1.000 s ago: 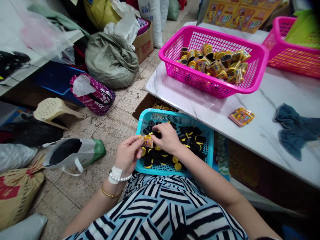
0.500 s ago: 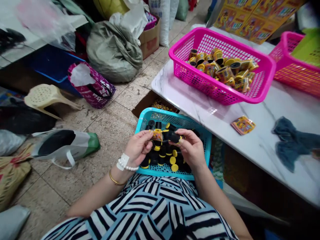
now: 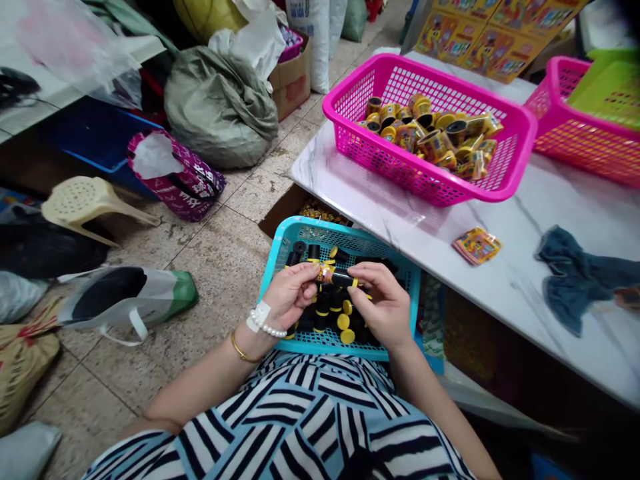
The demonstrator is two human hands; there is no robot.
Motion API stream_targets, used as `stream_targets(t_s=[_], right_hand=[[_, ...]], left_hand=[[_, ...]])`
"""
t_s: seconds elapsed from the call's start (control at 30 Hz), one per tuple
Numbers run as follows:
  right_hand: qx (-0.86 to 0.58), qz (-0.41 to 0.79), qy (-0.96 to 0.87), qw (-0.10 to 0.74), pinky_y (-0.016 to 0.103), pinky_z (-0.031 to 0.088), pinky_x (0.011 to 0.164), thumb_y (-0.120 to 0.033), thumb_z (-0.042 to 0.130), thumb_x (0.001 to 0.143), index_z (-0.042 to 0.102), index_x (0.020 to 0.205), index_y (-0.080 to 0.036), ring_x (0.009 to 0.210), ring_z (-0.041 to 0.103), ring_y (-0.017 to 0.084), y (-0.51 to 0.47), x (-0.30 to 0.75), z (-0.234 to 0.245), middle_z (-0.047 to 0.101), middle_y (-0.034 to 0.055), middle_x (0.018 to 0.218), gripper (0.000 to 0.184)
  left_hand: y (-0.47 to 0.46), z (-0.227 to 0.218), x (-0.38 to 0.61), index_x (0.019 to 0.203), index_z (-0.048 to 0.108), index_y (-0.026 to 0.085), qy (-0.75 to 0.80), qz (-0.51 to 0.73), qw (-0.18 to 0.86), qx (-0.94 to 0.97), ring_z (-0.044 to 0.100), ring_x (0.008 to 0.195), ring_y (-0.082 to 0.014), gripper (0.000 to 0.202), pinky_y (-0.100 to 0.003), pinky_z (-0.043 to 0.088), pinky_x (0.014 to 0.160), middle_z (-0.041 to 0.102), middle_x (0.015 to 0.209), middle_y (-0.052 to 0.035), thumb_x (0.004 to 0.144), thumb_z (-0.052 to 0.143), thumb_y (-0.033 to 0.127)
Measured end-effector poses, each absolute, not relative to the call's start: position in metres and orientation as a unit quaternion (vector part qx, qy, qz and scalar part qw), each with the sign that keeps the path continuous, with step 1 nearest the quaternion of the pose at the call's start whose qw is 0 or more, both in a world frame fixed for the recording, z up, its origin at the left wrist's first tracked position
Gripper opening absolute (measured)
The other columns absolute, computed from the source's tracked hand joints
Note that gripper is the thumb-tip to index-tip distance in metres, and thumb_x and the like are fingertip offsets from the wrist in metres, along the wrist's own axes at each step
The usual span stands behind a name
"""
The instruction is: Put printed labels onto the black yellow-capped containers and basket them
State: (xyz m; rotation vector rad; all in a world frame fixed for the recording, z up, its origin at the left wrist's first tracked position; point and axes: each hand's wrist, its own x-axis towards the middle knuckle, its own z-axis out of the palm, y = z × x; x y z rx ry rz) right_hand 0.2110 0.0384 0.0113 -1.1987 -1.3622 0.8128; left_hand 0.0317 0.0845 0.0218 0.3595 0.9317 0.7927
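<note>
Over a turquoise basket [image 3: 280, 241] on my lap, both hands meet on one small black cylinder [image 3: 341, 277]. My left hand [image 3: 291, 297] pinches a yellow printed label [image 3: 325, 273] at the cylinder's left end. My right hand [image 3: 381, 300] grips the cylinder's right end, fingers closed. The basket holds several black cylinders with yellow caps [image 3: 345, 322]. On the marble table [image 3: 540, 227] to the right, a pink basket [image 3: 425, 180] holds several cylinders wrapped in yellow labels [image 3: 435, 137].
A small stack of yellow labels [image 3: 476, 245] and a blue cloth [image 3: 575, 277] lie on the table. A second pink basket [image 3: 585, 120] stands at far right. Bags, a cardboard box [image 3: 293, 83], a purple bag [image 3: 175, 173] and a cream stool [image 3: 85, 203] crowd the tiled floor.
My right hand picked a black cylinder out of the basket and brought it to the label in my left hand. The label now sits on the cylinder's end.
</note>
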Motion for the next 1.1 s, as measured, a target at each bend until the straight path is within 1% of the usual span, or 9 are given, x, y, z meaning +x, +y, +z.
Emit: stream_targets(t_s=[0.17,0.3,0.37,0.47,0.57,0.7,0.87,1.0,1.1], right_hand=[[-0.509,0.276,-0.632,0.514,0.043,0.054,0.095,-0.013,0.067,0.084,0.072,0.113,-0.028,0.109,0.065,0.023,0.034,0.206,0.015,0.067,0.0089,0.116,0.033],[-0.450,0.494,-0.521,0.531,0.042,0.055,0.098,-0.020,0.067,0.088,0.066,0.115,-0.029,0.124,0.062,0.025,0.034,0.198,0.006,0.057,0.0087,0.144,0.028],[-0.407,0.591,-0.481,0.504,0.038,0.058,0.093,-0.022,0.070,0.087,0.064,0.112,-0.029,0.122,0.064,0.024,0.035,0.197,0.002,0.059,0.0081,0.143,0.027],[-0.401,0.624,-0.446,0.500,0.035,0.060,0.088,-0.023,0.076,0.083,0.065,0.105,-0.027,0.114,0.069,0.024,0.035,0.200,0.001,0.070,0.0077,0.128,0.025],[-0.419,0.605,-0.409,0.540,0.037,0.061,0.089,-0.025,0.079,0.080,0.066,0.100,-0.025,0.107,0.072,0.023,0.033,0.203,0.002,0.076,0.0070,0.116,0.023],[-0.423,0.593,-0.397,0.558,0.040,0.059,0.095,-0.025,0.076,0.083,0.067,0.104,-0.027,0.109,0.072,0.023,0.028,0.206,0.002,0.075,0.0064,0.118,0.023],[-0.449,0.516,-0.512,0.520,0.040,0.057,0.093,-0.025,0.075,0.084,0.072,0.110,-0.028,0.118,0.064,0.025,0.027,0.206,-0.002,0.067,0.0082,0.128,0.026],[-0.514,0.381,-0.576,0.509,0.033,0.057,0.077,-0.025,0.073,0.085,0.075,0.110,-0.030,0.095,0.065,0.019,0.031,0.209,-0.004,0.065,0.0058,0.109,0.027],[-0.534,0.307,-0.594,0.516,0.034,0.056,0.078,-0.021,0.071,0.085,0.073,0.116,-0.031,0.089,0.064,0.018,0.032,0.216,-0.003,0.064,0.0042,0.101,0.032]], left_hand=[[0.083,0.022,0.031,0.079,0.068,0.009,0.451,0.390,0.780,0.191,0.040,0.039,0.0011,0.030,-0.011,0.019,0.033,0.066,0.069,-0.0007,0.067,0.085,0.031],[0.077,0.025,0.028,0.079,0.069,0.009,0.477,0.416,0.741,0.226,0.040,0.039,0.0002,0.034,-0.011,0.021,0.033,0.064,0.063,-0.0002,0.069,0.084,0.038],[0.075,0.025,0.025,0.077,0.068,0.010,0.484,0.409,0.737,0.237,0.041,0.038,-0.0009,0.034,-0.013,0.023,0.033,0.063,0.061,-0.0002,0.069,0.084,0.039],[0.071,0.023,0.020,0.078,0.067,0.011,0.488,0.382,0.749,0.235,0.042,0.037,-0.0026,0.035,-0.014,0.023,0.032,0.062,0.058,0.0000,0.069,0.083,0.041],[0.070,0.023,0.016,0.084,0.068,0.011,0.491,0.400,0.742,0.223,0.045,0.042,-0.0029,0.035,-0.013,0.025,0.033,0.063,0.063,0.0001,0.070,0.083,0.039],[0.069,0.027,0.016,0.101,0.068,0.015,0.472,0.418,0.735,0.249,0.062,0.067,-0.0093,0.041,-0.015,0.042,0.044,0.069,0.098,-0.0061,0.070,0.085,0.037],[0.071,0.024,0.023,0.100,0.069,0.013,0.441,0.310,0.753,0.378,0.060,0.062,-0.0101,0.038,-0.021,0.049,0.056,0.069,0.077,-0.0031,0.074,0.082,0.037],[0.081,0.017,0.039,0.096,0.071,0.013,0.443,0.306,0.720,0.438,0.058,0.058,-0.0079,0.034,-0.021,0.048,0.058,0.068,0.075,-0.0007,0.073,0.082,0.036],[0.091,0.013,0.052,0.097,0.070,0.013,0.410,0.286,0.756,0.422,0.059,0.058,-0.0084,0.040,-0.021,0.049,0.058,0.068,0.076,-0.0020,0.073,0.081,0.043]])
